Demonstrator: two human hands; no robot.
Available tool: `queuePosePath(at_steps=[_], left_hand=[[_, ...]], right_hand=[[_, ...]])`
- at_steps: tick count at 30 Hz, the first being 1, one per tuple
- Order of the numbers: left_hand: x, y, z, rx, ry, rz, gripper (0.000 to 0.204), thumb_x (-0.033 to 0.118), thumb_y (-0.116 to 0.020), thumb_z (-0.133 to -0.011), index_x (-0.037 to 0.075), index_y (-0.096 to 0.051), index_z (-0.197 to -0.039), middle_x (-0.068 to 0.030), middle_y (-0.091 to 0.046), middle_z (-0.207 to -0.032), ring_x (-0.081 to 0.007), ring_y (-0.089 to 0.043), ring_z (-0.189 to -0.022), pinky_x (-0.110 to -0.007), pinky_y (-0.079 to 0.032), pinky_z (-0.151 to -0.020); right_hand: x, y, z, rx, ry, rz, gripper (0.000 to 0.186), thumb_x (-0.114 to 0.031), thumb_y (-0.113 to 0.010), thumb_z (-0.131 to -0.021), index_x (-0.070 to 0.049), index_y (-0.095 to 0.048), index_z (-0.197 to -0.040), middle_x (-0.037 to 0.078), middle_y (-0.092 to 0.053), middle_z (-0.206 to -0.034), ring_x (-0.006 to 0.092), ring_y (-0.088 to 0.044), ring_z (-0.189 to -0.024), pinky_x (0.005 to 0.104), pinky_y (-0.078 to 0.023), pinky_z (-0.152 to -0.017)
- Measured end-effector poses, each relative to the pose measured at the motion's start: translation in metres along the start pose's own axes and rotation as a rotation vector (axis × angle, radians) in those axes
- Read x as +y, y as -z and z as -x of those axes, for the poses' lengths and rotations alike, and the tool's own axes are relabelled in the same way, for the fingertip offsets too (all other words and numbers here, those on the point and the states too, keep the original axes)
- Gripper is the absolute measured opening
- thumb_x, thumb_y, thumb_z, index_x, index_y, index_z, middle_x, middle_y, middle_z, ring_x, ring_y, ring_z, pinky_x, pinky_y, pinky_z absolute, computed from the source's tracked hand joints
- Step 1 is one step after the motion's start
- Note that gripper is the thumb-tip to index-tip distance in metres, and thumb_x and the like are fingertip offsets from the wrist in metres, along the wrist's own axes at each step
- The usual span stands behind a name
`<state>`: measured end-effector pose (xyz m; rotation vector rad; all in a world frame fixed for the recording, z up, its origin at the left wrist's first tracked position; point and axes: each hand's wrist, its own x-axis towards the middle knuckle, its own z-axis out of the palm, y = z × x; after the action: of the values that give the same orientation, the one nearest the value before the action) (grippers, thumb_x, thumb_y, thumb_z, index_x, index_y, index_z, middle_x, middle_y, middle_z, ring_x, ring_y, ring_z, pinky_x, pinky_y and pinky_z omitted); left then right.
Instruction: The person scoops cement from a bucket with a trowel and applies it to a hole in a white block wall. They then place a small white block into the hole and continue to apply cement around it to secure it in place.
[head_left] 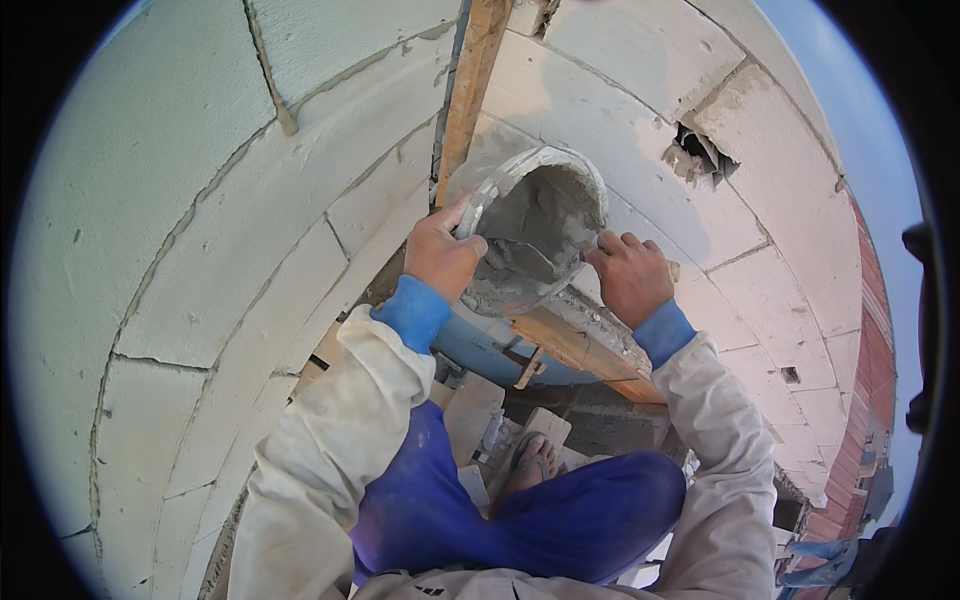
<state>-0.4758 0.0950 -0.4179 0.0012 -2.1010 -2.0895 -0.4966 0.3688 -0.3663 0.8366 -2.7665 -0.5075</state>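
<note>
Your left hand (445,252) is holding tight to the left side of the bucket (553,154), with the thumb by the rim. Your right hand (632,278) is curled around a trowel handle (675,271), and its end pokes out past your fist. The bucket is in front of you, between your two hands, and its round mouth faces up at you. Wet gray mix (552,208) is inside (some is stuck on the rim too). A tall wooden board (470,95) stands behind it, where two block walls meet. The right wall (620,90) has a broken hole (705,155). Down below is a foot in a sandal (533,462)
</note>
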Motion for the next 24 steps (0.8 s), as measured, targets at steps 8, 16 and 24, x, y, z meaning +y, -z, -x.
queuePosePath(at_steps=[8, 16, 24], left_hand=[[-0.004, 0.005, 0.006, 0.103, -0.012, 0.049, 0.068, -0.002, -0.060, -0.075, 0.000, -0.056, -0.143, -0.0071, -0.070, -0.093, -0.0096, -0.057, -0.072, -0.026, -0.049, -0.068], [-0.027, 0.013, -0.006, 0.164, 0.237, 0.161, 0.043, -0.001, -0.061, -0.075, 0.000, -0.069, -0.118, -0.0056, -0.068, -0.086, -0.0114, -0.059, -0.071, -0.027, -0.051, -0.064], [-0.036, 0.033, -0.015, 0.104, 0.256, 0.443, 0.054, -0.004, -0.053, -0.083, 0.004, -0.054, -0.136, -0.0065, -0.067, -0.101, -0.0174, -0.069, -0.081, -0.037, -0.066, -0.065]], right_hand=[[-0.024, -0.032, 0.018, -0.010, -0.032, -0.429, 0.037, -0.012, -0.065, -0.085, -0.012, -0.069, -0.121, 0.009, -0.067, -0.105, 0.0309, -0.067, -0.099, 0.0455, -0.054, -0.085], [-0.069, -0.099, 0.045, 0.031, -0.205, -1.285, 0.047, -0.026, -0.075, -0.091, 0.004, -0.065, -0.125, 0.025, -0.068, -0.122, 0.0355, -0.067, -0.111, 0.0382, -0.052, -0.094], [0.004, -0.107, 0.065, 0.509, -0.646, -1.221, 0.038, -0.026, -0.078, -0.091, 0.001, -0.059, -0.111, 0.011, -0.070, -0.091, 0.0202, -0.067, -0.080, 0.0325, -0.054, -0.075]])
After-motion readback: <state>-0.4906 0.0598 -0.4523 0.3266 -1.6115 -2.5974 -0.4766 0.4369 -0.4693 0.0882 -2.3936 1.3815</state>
